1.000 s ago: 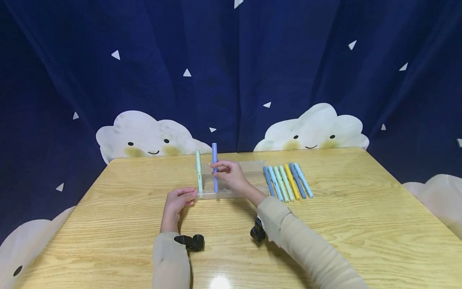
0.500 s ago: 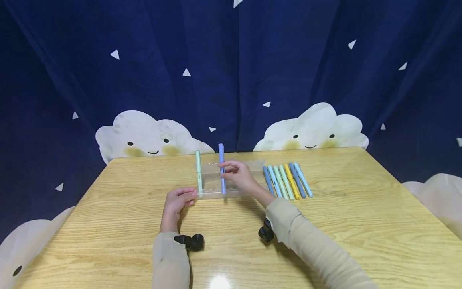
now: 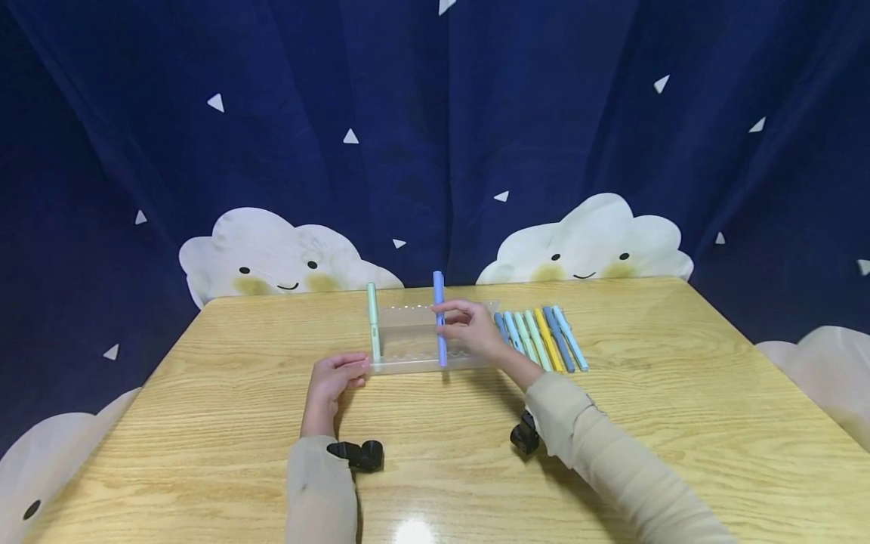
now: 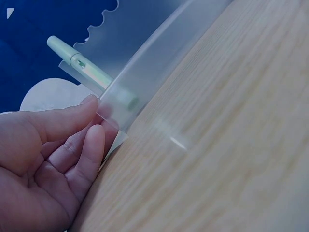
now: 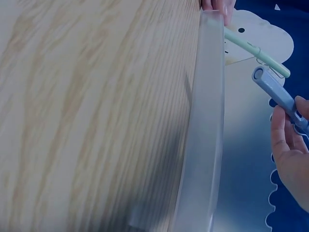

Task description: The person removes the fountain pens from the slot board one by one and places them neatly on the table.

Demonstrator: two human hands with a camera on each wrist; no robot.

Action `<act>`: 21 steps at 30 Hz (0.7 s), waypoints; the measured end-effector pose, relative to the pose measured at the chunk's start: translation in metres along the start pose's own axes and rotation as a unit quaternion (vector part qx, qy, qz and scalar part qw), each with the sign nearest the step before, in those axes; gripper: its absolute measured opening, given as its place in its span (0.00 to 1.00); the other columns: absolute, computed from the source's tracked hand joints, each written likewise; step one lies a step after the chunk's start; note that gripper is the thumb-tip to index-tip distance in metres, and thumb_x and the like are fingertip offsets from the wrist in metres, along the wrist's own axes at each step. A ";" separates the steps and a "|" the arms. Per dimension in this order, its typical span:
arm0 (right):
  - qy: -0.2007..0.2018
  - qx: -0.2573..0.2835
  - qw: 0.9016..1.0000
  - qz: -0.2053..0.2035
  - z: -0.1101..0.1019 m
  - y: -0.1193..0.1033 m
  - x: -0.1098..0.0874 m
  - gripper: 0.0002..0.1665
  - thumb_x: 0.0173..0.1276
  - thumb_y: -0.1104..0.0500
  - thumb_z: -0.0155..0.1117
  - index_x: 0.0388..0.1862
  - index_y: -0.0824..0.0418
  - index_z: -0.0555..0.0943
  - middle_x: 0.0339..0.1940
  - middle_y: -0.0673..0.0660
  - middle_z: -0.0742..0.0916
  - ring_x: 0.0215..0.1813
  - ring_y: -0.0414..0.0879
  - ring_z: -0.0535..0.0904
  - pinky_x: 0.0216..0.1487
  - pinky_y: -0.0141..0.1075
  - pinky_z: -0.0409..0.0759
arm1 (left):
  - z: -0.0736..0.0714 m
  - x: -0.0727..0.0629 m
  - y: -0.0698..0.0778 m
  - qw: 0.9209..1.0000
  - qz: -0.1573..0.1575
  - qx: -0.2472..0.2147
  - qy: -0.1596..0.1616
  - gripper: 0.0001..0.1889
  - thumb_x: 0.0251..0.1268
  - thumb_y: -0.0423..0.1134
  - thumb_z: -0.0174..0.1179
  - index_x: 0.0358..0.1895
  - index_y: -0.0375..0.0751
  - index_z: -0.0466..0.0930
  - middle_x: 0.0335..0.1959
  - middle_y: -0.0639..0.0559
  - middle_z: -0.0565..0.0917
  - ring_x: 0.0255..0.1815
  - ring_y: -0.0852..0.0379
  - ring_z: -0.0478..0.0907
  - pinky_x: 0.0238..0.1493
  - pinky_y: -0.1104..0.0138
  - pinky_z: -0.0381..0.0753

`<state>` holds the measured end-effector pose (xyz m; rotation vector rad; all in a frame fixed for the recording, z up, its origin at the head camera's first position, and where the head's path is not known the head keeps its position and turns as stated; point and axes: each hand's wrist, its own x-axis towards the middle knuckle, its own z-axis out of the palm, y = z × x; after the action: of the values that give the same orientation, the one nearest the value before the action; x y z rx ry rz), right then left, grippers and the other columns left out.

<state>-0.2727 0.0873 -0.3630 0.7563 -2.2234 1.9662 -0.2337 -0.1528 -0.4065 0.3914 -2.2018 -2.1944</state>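
A translucent pen stand [image 3: 408,367] with a notched back edge sits on the table. My left hand [image 3: 334,378] pinches its near left corner; in the left wrist view a fingertip shows through the plastic beside the thumb. A mint-green pen [image 3: 374,323] leans in the stand's leftmost place, close to that hand. My right hand [image 3: 472,329] pinches a periwinkle-blue pen [image 3: 438,287] between thumb and fingers, nearly upright over the stand. In the right wrist view this pen [image 5: 274,89] has its lower end apart from the stand's front wall [image 5: 205,121].
Right of the stand lies a row of several pens in blue, light blue, green and yellow, including a yellow pen [image 3: 549,340]; my right forearm partly covers the nearest ones. A dark blue curtain [image 3: 435,151] with clouds hangs behind the wooden table [image 3: 204,423].
My right hand has moved to the right along the stand, carrying the periwinkle-blue pen upright. The left hand stays at the stand's corner, and the mint-green pen has not moved.
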 end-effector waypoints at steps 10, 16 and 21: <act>-0.015 -0.009 1.000 0.014 -0.018 -0.004 -0.005 0.17 0.55 0.76 0.59 0.46 0.76 0.74 0.41 0.65 0.80 0.39 0.54 0.77 0.35 0.36 0.80 | 0.001 0.002 0.000 1.000 -0.003 0.000 0.007 0.14 0.53 0.26 0.60 0.44 0.23 0.76 0.29 0.49 0.81 0.24 0.63 0.76 0.25 0.75 0.78; -0.016 -0.024 0.999 0.024 -0.029 -0.006 -0.010 0.18 0.55 0.75 0.60 0.47 0.75 0.75 0.43 0.66 0.79 0.39 0.53 0.76 0.35 0.40 0.81 | 0.001 0.002 0.000 1.000 0.000 0.002 0.006 0.14 0.53 0.26 0.60 0.44 0.23 0.76 0.28 0.49 0.81 0.24 0.63 0.76 0.26 0.75 0.78; -0.019 -0.026 0.999 0.044 -0.038 -0.002 -0.014 0.19 0.55 0.74 0.61 0.48 0.74 0.75 0.44 0.68 0.78 0.40 0.51 0.76 0.37 0.45 0.80 | 0.001 0.000 0.000 1.000 0.002 0.004 0.005 0.14 0.53 0.26 0.60 0.44 0.23 0.76 0.27 0.50 0.81 0.23 0.63 0.75 0.26 0.74 0.78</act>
<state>-0.2694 0.1274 -0.3593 0.7087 -2.3587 1.9391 -0.2344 -0.1515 -0.4062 0.3953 -2.2061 -2.1770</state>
